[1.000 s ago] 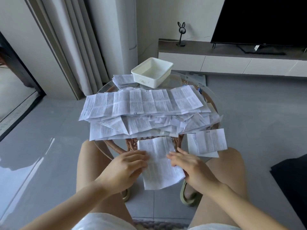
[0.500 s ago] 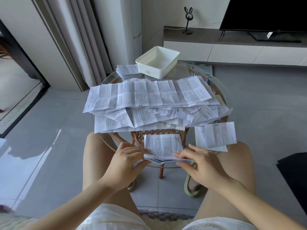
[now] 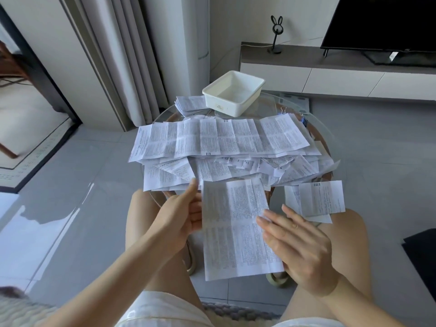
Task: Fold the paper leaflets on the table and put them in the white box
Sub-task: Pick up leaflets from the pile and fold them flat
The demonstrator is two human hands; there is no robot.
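While the white box [image 3: 224, 106] is empty, my left hand [image 3: 181, 215] grips one open leaflet [image 3: 236, 232] on my side of the box, my right hand [image 3: 299, 246] flat on it; the pile [image 3: 219, 140] is not folded yet.

The left hand [image 3: 181, 215] holds the left edge of 1 open leaflet [image 3: 233, 223] above the lap. The right hand [image 3: 299, 241] lies flat on its right side, fingers straight. Beyond, a heap of leaflets [image 3: 221, 140] covers the glass bench [image 3: 271, 107], with the white box [image 3: 221, 106] at its far edge.
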